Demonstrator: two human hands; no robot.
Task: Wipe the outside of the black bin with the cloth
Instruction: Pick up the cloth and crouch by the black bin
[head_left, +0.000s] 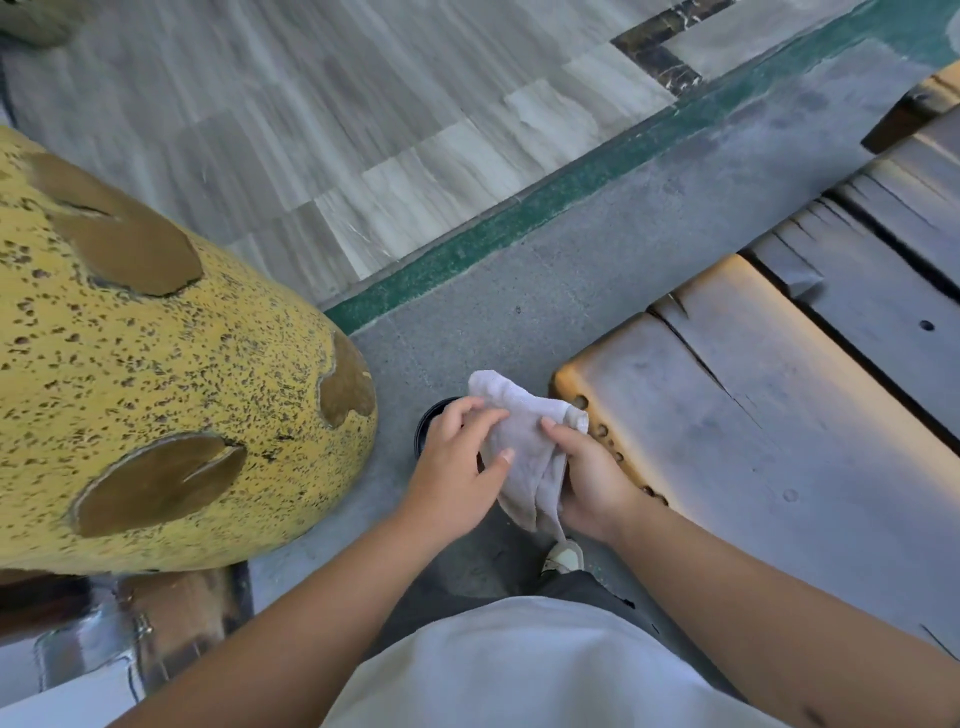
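Gripping the cloth (524, 441) in curled fingers (488, 415), left hand (457, 467) and right hand (592, 478) held it just above the black bin (432, 422), standing on the floor (519, 291) directly below, rim showing beside the left.

Both my bare forearms reach forward and down, and my hands are close together in front of me. My left hand (457, 467) shows its back, its index finger and thumb pinching the cloth (524, 436). My right hand (592, 483) grips the cloth's other side, thumb on top, fingers curled beneath.
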